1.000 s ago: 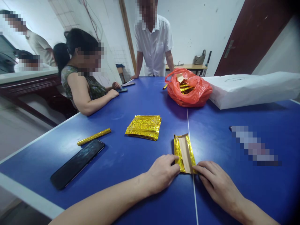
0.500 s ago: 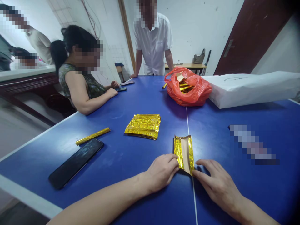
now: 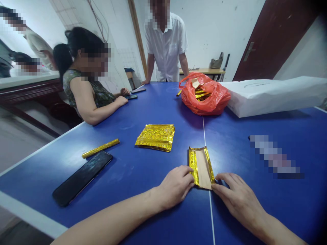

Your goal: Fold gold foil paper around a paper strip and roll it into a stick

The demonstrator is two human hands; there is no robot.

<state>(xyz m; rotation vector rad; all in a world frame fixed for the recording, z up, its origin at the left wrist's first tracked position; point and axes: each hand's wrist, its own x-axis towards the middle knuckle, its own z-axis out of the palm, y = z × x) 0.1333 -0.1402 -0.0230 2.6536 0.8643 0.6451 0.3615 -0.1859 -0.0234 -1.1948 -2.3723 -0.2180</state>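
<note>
Gold-foil sheet [image 3: 200,166], a brown paper strip [image 3: 203,168] up its middle, lies at 12 o'clock from both hands on the blue counter [image 3: 158,211], long axis running 12 to 6. Left hand [image 3: 175,187] and right hand [image 3: 237,199] show a wide, flat grip, fingertips at its near edges (its underside hidden).

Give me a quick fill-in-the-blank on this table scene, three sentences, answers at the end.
1. The left hand and right hand sit on either side of a gold foil sheet with a central strip of ____ paper.
2. The table under the gold foil stack is ____.
3. The black smartphone lies nearest the person's ____ hand.

Answers: brown; blue; left.
</note>
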